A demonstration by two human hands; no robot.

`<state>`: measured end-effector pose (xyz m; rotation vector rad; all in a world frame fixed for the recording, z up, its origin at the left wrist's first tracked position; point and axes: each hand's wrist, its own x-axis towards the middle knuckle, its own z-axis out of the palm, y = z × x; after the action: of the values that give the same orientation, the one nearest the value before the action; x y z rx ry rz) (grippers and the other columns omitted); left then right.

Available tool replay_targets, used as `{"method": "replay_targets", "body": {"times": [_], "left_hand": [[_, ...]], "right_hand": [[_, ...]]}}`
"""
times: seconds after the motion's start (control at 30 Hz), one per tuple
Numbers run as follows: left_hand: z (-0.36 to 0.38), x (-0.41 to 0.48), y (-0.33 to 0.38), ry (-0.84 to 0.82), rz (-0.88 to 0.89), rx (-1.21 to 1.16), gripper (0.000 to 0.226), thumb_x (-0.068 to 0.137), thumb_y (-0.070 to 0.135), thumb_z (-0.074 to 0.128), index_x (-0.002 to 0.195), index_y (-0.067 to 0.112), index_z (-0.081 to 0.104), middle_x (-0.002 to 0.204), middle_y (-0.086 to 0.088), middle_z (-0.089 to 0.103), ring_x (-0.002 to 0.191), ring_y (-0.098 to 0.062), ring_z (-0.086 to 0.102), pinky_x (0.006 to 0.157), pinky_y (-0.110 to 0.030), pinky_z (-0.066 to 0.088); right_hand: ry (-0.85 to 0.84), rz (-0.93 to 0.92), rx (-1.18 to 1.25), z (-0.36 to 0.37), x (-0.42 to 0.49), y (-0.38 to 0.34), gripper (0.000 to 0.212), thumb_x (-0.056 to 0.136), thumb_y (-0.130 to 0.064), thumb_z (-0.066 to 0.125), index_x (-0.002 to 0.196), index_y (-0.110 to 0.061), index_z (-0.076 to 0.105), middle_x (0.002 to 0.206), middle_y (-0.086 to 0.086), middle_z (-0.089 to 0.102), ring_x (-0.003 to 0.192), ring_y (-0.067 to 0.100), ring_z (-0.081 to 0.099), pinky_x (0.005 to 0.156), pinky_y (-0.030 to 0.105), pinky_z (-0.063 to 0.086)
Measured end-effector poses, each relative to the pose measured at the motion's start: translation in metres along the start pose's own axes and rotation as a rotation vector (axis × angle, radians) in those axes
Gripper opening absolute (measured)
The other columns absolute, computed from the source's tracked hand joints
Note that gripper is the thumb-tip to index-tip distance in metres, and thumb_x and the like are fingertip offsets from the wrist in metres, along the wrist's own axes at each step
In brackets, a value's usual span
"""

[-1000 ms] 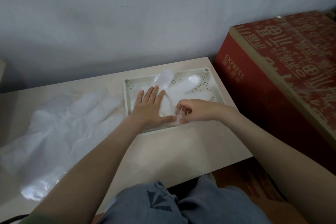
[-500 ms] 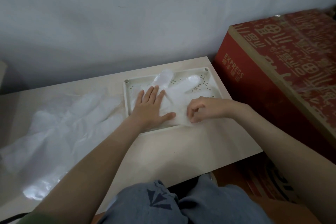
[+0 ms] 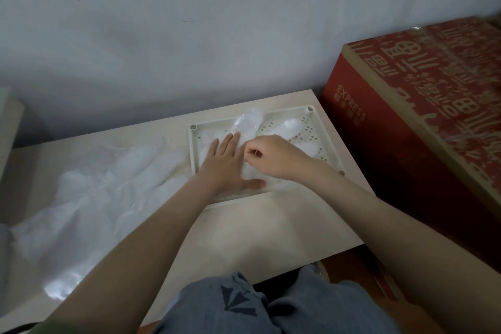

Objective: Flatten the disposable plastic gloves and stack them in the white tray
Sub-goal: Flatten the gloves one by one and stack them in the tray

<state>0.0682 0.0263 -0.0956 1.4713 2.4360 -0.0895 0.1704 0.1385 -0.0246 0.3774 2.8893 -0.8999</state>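
Two grips on glove [image 3: 250,119] in white tray [image 3: 287,112]: left grip [image 3: 226,164] flat, released; right grip [image 3: 273,157] pinching it. Glove pile [image 3: 108,192] at 9 o'clock; red box [image 3: 406,122] at 3 o'clock.

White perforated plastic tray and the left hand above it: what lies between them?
In the head view, a clear disposable plastic glove lies between them: the left hand presses flat on it, inside the white perforated plastic tray.

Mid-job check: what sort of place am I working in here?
Probably a spare room or storeroom at home, not a workshop: a pale wooden table set against a bare grey-white wall, and a red printed cardboard box marked EXPRESS standing beside it.
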Motion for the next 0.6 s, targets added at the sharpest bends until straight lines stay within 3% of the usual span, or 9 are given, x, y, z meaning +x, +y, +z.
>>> {"method": "replay_targets", "body": {"times": [0.1,0.23,0.43,0.5,0.6], "left_hand": [[-0.001,-0.001,-0.001,-0.001,0.006,-0.054,0.111,0.07,0.085,0.039,0.152,0.023,-0.002,0.159,-0.007,-0.015,0.146,-0.02,-0.017,0.118,-0.046,-0.006],[0.005,0.001,-0.005,0.035,0.005,-0.072,0.11,0.069,0.086,0.043,0.152,0.025,0.003,0.16,-0.006,-0.013,0.146,-0.021,-0.014,0.118,-0.046,-0.005],[0.002,-0.002,-0.006,0.054,0.056,-0.205,0.117,0.054,0.09,0.024,0.151,0.027,0.007,0.16,-0.002,-0.01,0.146,-0.017,-0.016,0.116,-0.045,-0.013],[-0.003,-0.004,-0.009,0.173,0.056,-0.213,0.106,0.061,0.083,0.021,0.15,0.026,0.019,0.16,0.0,0.001,0.147,-0.018,-0.011,0.116,-0.045,-0.013],[-0.014,-0.004,-0.014,0.454,-0.062,-0.208,0.075,0.08,0.062,0.032,0.139,0.018,0.042,0.15,-0.004,0.033,0.141,-0.026,0.021,0.111,-0.04,0.004]], "right_hand": [[-0.169,0.099,0.018,0.001,-0.001,0.005,0.014,0.092,-0.025,0.051,0.099,-0.015,0.058,0.097,0.001,0.064,0.082,0.018,0.058,0.073,0.033,0.048],[-0.387,0.17,-0.079,-0.003,-0.011,0.019,0.03,0.09,-0.038,0.057,0.117,-0.028,0.048,0.11,-0.007,0.057,0.101,0.018,0.048,0.086,0.031,0.042],[-0.345,0.017,-0.234,-0.002,-0.027,0.029,0.011,0.093,-0.025,0.05,0.103,-0.027,0.053,0.098,-0.007,0.046,0.097,0.014,0.039,0.09,0.032,0.029],[-0.317,0.006,-0.224,-0.002,-0.029,0.029,0.004,0.093,-0.023,0.048,0.095,-0.025,0.049,0.101,-0.008,0.043,0.098,0.014,0.036,0.09,0.031,0.028],[-0.31,0.008,-0.16,-0.002,-0.03,0.028,0.005,0.091,-0.021,0.051,0.089,-0.022,0.046,0.093,-0.01,0.045,0.096,0.015,0.037,0.087,0.031,0.03]]}}
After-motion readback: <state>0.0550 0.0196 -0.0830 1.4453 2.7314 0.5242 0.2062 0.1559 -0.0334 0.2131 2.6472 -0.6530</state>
